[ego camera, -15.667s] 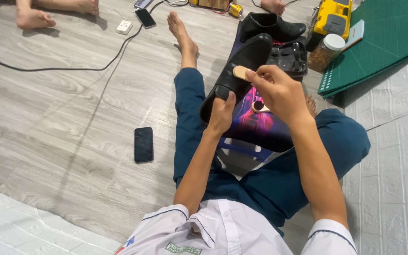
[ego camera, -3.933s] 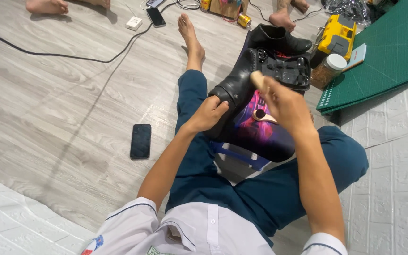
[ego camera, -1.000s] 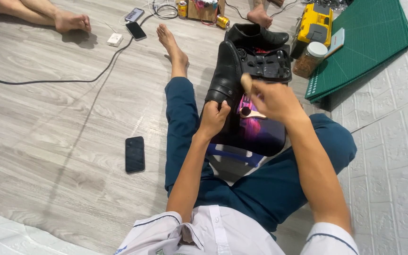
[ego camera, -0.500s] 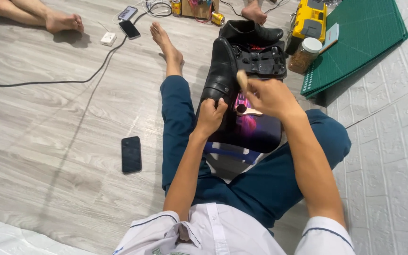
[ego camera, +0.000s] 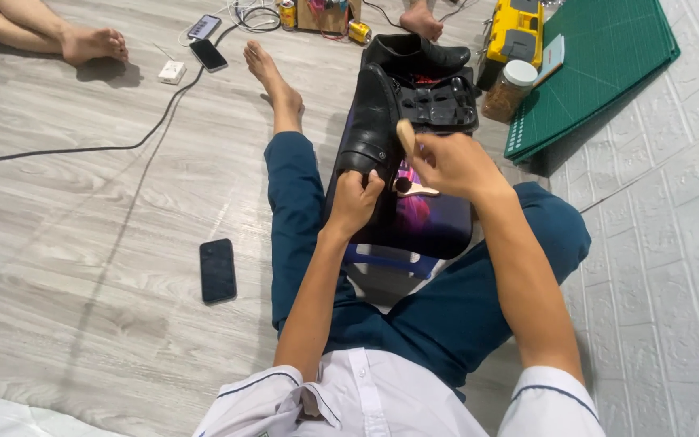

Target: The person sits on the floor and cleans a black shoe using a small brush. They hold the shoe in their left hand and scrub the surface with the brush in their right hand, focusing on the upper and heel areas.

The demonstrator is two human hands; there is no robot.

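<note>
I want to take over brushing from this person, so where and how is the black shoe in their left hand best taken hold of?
Grip the black shoe at its heel end, coming from the near side, where the left hand holds it now. The shoe lies lengthwise with its toe pointing away, so the heel is nearest and gives a narrow part to close around. That probably leaves the upper free for the brush in the right hand.

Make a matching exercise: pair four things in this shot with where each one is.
Things:
1. black shoe
2. dark phone
3. jar with white lid
4. wooden-handled brush

Places:
A. lying alone on the wood floor beside the leg
B. in the right hand
C. gripped at its heel end by the left hand
D. standing at the edge of the green mat

Pairs: 1-C, 2-A, 3-D, 4-B
</note>
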